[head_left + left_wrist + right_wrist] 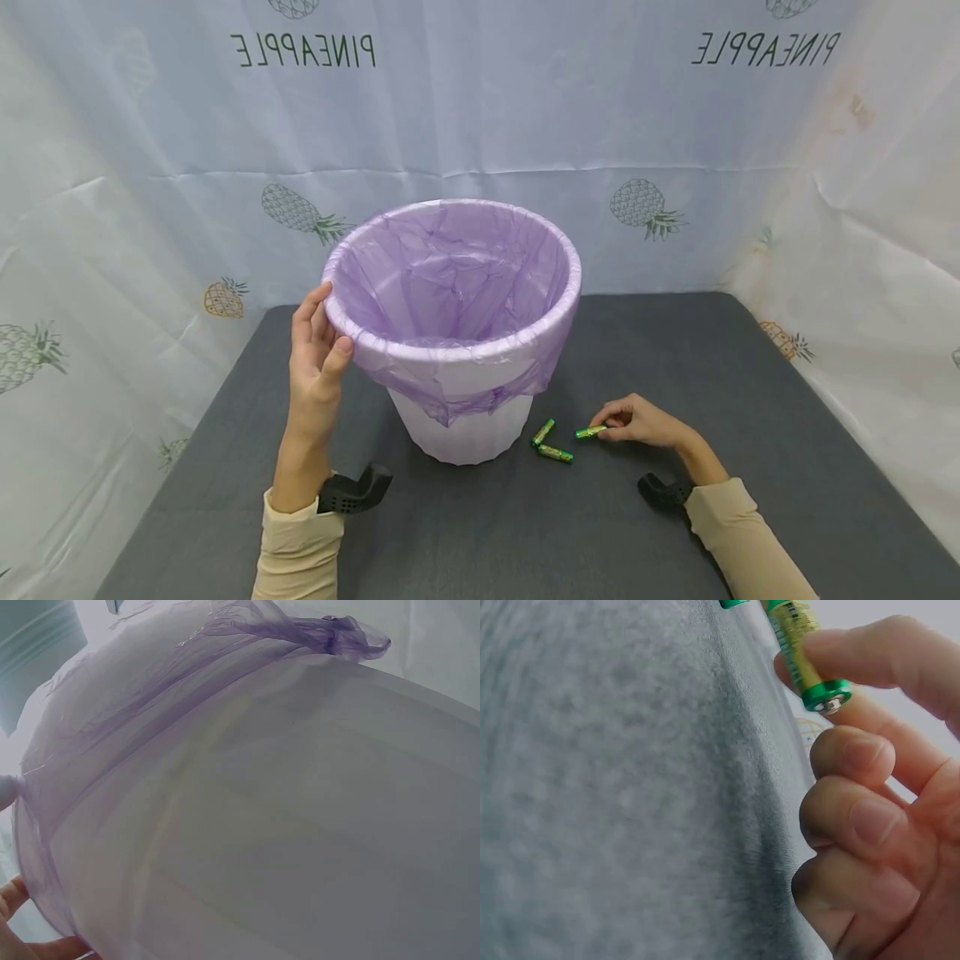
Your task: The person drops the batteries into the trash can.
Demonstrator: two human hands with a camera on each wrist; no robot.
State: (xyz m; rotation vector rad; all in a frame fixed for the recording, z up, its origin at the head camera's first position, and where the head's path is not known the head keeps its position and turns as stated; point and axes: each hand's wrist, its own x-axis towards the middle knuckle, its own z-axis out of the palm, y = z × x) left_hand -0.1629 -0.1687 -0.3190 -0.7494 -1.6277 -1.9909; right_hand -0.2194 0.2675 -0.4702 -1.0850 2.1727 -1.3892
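A white trash bin stands on the dark table, lined with a purple plastic bag folded over its rim. My left hand holds the bin's rim at the left, thumb on the near side and fingers farther back. The left wrist view shows the bin's white wall and the bag's gathered knot. To the right of the bin, my right hand pinches a green and yellow battery between thumb and index finger, its other fingers curled. Beside it lie two more batteries, one angled and one nearly sideways.
The table has a dark grey cover. Pale curtains with pineapple prints hang behind it and at both sides. A black camera mount sits on the left wrist and another mount on the right.
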